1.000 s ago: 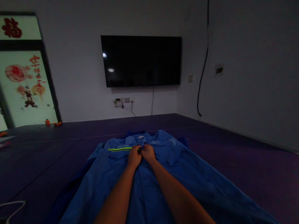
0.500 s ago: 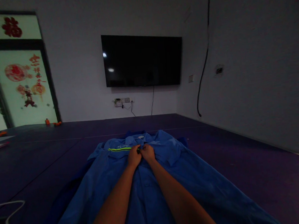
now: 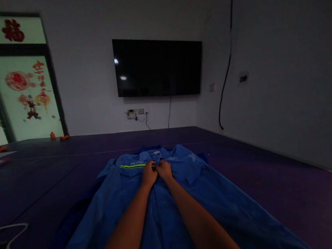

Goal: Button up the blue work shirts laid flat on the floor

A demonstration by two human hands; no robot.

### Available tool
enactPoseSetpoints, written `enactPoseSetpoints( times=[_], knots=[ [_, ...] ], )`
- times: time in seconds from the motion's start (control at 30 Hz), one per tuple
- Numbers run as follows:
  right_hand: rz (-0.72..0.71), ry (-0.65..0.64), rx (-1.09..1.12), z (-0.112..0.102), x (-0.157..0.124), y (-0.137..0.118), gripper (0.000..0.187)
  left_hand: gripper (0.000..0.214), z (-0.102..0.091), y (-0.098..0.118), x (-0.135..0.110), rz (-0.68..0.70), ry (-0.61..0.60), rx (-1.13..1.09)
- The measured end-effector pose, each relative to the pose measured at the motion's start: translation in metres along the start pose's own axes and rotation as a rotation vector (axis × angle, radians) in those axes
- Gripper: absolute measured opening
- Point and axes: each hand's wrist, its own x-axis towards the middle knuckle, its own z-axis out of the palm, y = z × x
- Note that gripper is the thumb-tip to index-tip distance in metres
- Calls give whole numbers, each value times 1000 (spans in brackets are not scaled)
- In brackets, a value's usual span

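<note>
The dark purple mat (image 3: pixel 275 177) carries a spread blue work shirt (image 3: pixel 219 197), a white cable (image 3: pixel 18 225) and small orange objects (image 3: pixel 64 137).

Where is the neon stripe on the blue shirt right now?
In the head view, the neon stripe runs across the blue shirt, just left of the left hand and near the collar.

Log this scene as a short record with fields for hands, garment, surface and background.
Left hand: on the front of the blue work shirt, just below the collar, fingers curled on the fabric
Right hand: touching the other hand, gripping the same spot
Garment: spread flat, front up, reflective stripe on the chest
Surface: dark purple mat
Background: wall-mounted TV; white cable at lower left
</note>
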Motion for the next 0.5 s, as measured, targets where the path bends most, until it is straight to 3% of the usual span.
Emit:
enactPoseSetpoints(
  times=[0.5],
  knots=[
    [-11, 4, -6, 1, -1, 2, 8, 35, -2, 1, -1, 31, -14, 0]
  ],
)
